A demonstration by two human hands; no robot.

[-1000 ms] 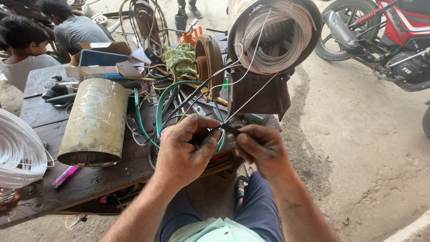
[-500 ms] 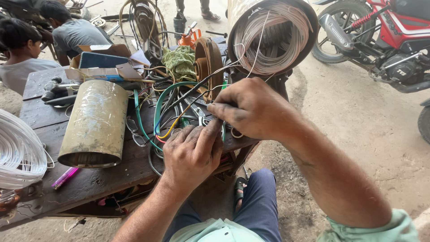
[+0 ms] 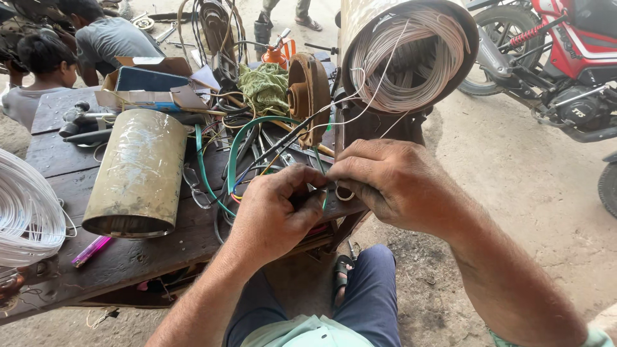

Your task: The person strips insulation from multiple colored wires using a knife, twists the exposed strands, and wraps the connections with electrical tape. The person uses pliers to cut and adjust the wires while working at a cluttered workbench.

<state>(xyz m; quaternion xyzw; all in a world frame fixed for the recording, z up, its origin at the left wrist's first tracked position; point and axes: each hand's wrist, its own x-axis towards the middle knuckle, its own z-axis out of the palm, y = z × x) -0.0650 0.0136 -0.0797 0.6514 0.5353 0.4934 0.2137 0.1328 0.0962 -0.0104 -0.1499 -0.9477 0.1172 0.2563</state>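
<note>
A: What are the hands doing?

B: The left hand (image 3: 276,215) is pinched shut on a bundle of thin wire ends (image 3: 318,193) at the near edge of the wooden workbench (image 3: 128,257). The right hand (image 3: 392,186) meets it from the other side, fingertips closed on the same wires, beside a small loop.

A: Where do those wires come from?

B: Pale strands run up from the fingers to the large wound coil (image 3: 411,58) in its round housing, just beyond the hands. Green cables (image 3: 238,144) and dark leads curve across the bench on the left hand's far side.

A: How far along does it look?

B: Midway, I'd judge. The coil looks fully wound, but its lead ends are loose and being worked between the fingers; no finished joint or tidy tie shows.

A: Anything else near the coil?

B: A dull metal cylinder (image 3: 138,173) lies on its side to its left, and a white wire reel (image 3: 26,212) beyond that. A red motorcycle (image 3: 565,58) stands to its right.
</note>
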